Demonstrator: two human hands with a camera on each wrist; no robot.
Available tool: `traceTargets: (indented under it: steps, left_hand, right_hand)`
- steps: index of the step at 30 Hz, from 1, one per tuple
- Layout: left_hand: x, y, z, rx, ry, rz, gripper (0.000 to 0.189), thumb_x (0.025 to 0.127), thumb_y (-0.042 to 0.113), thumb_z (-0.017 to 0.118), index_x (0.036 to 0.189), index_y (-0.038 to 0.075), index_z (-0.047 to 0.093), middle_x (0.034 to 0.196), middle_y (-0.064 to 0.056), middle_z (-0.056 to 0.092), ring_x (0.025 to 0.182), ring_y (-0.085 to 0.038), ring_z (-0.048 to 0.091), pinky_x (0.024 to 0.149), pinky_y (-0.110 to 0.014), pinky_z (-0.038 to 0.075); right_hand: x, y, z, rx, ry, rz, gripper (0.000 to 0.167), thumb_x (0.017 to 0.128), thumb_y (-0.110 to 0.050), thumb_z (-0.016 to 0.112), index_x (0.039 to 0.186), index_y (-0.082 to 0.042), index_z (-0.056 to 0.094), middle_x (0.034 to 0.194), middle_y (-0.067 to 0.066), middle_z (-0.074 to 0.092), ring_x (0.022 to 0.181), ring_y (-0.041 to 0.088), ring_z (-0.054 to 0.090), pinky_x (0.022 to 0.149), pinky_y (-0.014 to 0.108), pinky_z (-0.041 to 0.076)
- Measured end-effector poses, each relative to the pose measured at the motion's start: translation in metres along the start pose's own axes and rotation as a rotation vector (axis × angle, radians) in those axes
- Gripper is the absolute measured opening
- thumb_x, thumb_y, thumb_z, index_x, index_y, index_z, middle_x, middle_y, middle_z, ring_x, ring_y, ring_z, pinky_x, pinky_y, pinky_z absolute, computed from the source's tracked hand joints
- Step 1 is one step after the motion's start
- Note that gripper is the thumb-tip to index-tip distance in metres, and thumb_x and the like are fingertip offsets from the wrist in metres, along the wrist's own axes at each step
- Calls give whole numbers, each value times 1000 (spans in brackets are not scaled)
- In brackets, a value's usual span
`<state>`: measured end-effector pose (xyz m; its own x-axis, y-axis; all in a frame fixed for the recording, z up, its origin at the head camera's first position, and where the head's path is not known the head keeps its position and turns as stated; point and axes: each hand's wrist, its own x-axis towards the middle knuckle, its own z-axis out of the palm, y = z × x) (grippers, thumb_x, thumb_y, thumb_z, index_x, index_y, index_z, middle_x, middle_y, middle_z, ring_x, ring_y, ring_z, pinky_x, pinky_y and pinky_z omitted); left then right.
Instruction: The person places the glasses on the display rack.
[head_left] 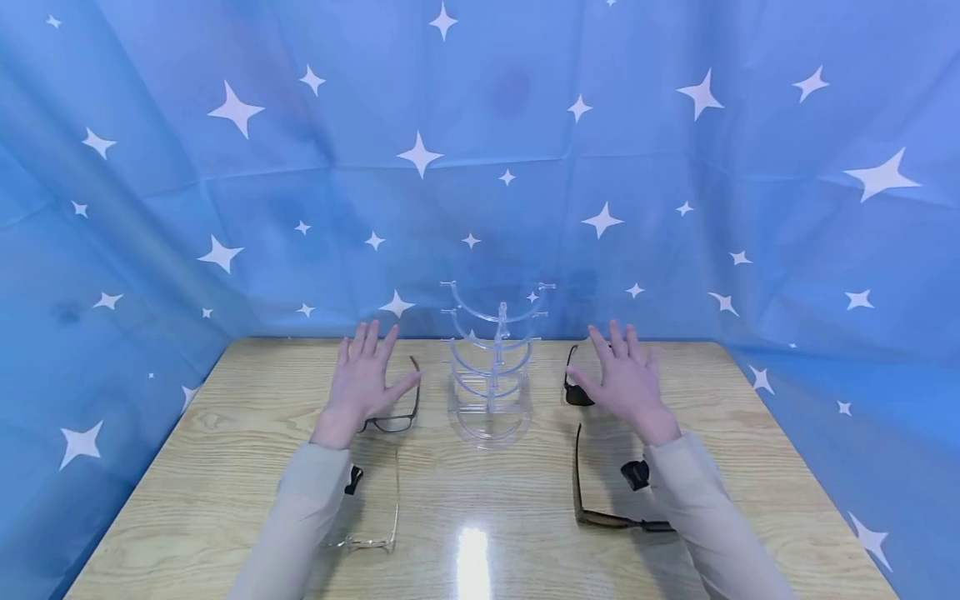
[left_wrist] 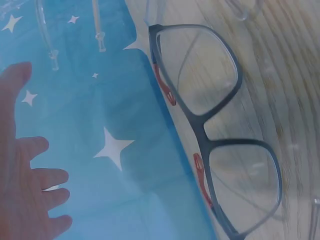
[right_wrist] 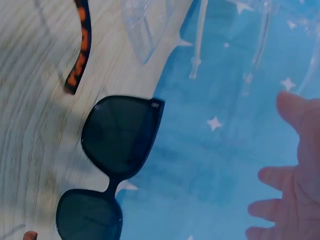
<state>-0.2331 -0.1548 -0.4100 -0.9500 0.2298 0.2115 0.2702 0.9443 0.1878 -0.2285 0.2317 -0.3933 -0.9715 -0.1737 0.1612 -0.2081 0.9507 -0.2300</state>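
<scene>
My left hand [head_left: 363,379] hovers with fingers spread and holds nothing. Beneath it lie dark-framed eyeglasses [head_left: 393,423], whose reddish temple tips show in the left wrist view. Similarly spread, my right hand [head_left: 626,379] is above black sunglasses [head_left: 579,395], partly hidden by it in the head view; their dark lenses [right_wrist: 120,135] show plainly in the right wrist view. Between the hands stands a clear plastic glasses rack [head_left: 497,350] with several curved tiers and no glasses on it. Clear-framed eyeglasses [head_left: 367,543] lie by the left forearm, brown-framed sunglasses [head_left: 609,520] by the right.
A light wood-grain table [head_left: 480,483] carries everything. Behind it and at both sides hangs a blue cloth [head_left: 510,200] with white stars. Small black pieces [head_left: 636,474] show beside each sleeve cuff. A bright reflection lies on the front of the tabletop.
</scene>
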Motion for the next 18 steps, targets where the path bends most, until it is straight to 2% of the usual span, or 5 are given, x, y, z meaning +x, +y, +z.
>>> traceTargets:
  steps: [6, 11, 18]
  left_hand:
    - [-14, -8, -5, -27, 64, 61, 79, 89, 51, 54, 145, 1, 29, 148, -28, 22, 138, -42, 15, 113, -52, 14]
    - [-30, -15, -12, -50, 129, 113, 74, 86, 39, 63, 137, -8, 37, 139, -32, 36, 132, -43, 29, 111, -48, 24]
    - [-56, -25, -22, -91, 161, 107, 64, 82, 27, 69, 128, -11, 46, 128, -32, 47, 121, -44, 44, 102, -53, 37]
  right_hand:
    - [-13, -15, -2, 9, 54, -77, 74, 92, -46, 54, 146, -4, 28, 150, 28, 16, 136, 48, 10, 104, 69, 11]
    - [-23, -27, 2, 37, 84, -154, 70, 91, -39, 58, 141, 3, 33, 145, 31, 27, 134, 48, 19, 110, 59, 17]
    - [-40, -52, 10, 182, 146, -216, 62, 87, -29, 67, 134, 5, 44, 133, 30, 44, 125, 44, 39, 96, 58, 41]
